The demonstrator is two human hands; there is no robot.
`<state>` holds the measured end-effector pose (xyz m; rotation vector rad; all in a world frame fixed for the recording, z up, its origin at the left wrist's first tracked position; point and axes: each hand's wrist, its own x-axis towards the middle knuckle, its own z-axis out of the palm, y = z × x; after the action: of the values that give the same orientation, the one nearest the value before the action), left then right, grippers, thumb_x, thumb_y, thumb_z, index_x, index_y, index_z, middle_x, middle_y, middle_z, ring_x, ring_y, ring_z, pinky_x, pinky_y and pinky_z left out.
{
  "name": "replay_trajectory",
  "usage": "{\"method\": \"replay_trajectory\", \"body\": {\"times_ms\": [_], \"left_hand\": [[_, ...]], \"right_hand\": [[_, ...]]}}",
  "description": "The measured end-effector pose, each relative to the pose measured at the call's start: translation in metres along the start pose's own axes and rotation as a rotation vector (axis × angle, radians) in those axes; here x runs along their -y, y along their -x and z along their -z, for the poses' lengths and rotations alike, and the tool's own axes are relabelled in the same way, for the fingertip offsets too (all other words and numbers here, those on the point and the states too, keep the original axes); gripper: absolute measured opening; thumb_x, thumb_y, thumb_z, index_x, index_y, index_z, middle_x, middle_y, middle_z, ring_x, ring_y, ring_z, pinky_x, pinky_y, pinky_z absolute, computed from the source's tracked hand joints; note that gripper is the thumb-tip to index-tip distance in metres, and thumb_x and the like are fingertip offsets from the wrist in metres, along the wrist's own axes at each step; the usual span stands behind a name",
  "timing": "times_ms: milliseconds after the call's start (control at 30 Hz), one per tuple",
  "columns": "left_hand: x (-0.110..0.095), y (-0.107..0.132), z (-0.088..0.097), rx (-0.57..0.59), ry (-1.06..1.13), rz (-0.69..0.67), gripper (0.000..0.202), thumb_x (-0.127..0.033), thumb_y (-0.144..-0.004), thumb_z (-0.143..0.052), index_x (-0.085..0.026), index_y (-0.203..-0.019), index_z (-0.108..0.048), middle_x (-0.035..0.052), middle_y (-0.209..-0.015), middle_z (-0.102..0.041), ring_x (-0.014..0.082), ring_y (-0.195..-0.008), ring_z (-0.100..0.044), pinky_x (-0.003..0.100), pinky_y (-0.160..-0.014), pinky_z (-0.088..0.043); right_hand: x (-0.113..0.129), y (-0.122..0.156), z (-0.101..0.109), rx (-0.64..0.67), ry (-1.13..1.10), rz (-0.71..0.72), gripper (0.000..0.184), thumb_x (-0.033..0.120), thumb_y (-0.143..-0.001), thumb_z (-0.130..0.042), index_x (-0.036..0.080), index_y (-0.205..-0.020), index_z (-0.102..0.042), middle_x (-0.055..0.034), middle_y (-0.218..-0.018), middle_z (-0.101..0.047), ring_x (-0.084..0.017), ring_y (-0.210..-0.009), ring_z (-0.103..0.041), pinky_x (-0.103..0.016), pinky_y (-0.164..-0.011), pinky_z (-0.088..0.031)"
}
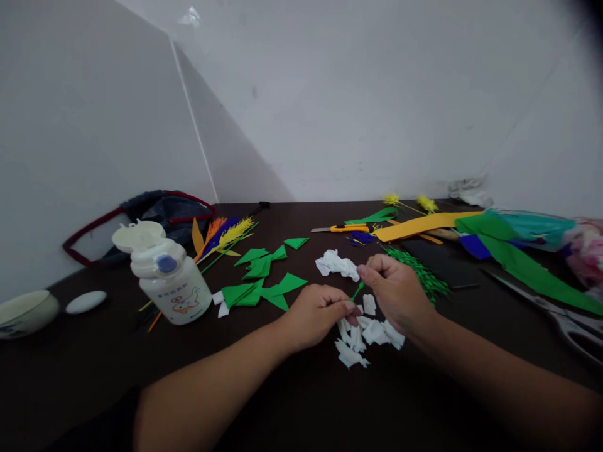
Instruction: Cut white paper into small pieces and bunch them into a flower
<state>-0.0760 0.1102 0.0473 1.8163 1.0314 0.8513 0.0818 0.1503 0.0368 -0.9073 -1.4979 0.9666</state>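
Note:
My left hand and my right hand meet over the dark table, both pinched on a thin green stem held between them. Beneath the hands lies a small heap of white paper scraps. Another crumpled white paper piece rests just behind the hands. Several green paper leaves lie to the left of my left hand.
An open white glue bottle stands at the left, beside a bowl and a white lid. Finished paper flowers, an orange utility knife, coloured paper strips, fringed green paper and scissors lie around.

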Motion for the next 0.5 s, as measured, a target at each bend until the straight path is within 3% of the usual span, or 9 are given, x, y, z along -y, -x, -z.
{"method": "replay_trajectory", "body": {"times_ms": [167, 333, 433, 500], "left_hand": [[0.0, -0.005, -0.004, -0.142, 0.335, 0.042, 0.023, -0.026, -0.071, -0.059, -0.014, -0.09, -0.06, 0.0047, -0.082, -0.063, 0.0128, -0.073, -0.054, 0.027, -0.071, -0.04], [-0.002, -0.007, -0.013, -0.269, 0.387, 0.1, 0.011, -0.019, -0.063, -0.064, -0.012, -0.061, -0.056, -0.0008, -0.059, -0.056, 0.0086, -0.056, -0.048, 0.023, -0.058, -0.037], [-0.003, -0.006, -0.012, -0.285, 0.361, 0.104, 0.012, -0.021, -0.067, -0.06, -0.013, -0.06, -0.055, -0.0002, -0.059, -0.057, 0.0092, -0.057, -0.048, 0.024, -0.06, -0.036], [-0.003, -0.004, -0.01, -0.288, 0.327, 0.108, 0.015, -0.023, -0.069, -0.058, -0.013, -0.059, -0.055, 0.0, -0.058, -0.057, 0.0092, -0.057, -0.047, 0.024, -0.06, -0.036]], "right_hand": [[-0.002, 0.001, -0.004, 0.027, -0.033, -0.004, 0.026, 0.032, -0.07, -0.059, 0.02, -0.054, -0.042, 0.0024, -0.055, -0.042, -0.011, -0.053, -0.037, -0.026, -0.049, -0.032], [-0.002, 0.005, -0.01, 0.096, -0.108, -0.021, 0.023, 0.034, -0.071, -0.06, 0.019, -0.059, -0.047, 0.0033, -0.058, -0.044, -0.01, -0.055, -0.04, -0.025, -0.052, -0.035], [0.001, 0.005, -0.009, 0.208, -0.199, -0.031, 0.015, 0.034, -0.072, -0.058, 0.019, -0.069, -0.056, 0.0009, -0.068, -0.052, -0.013, -0.065, -0.047, -0.028, -0.062, -0.038], [0.002, 0.005, -0.008, 0.224, -0.212, -0.023, 0.014, 0.031, -0.071, -0.059, 0.019, -0.066, -0.056, 0.0006, -0.069, -0.054, -0.013, -0.067, -0.048, -0.028, -0.064, -0.038]]}}
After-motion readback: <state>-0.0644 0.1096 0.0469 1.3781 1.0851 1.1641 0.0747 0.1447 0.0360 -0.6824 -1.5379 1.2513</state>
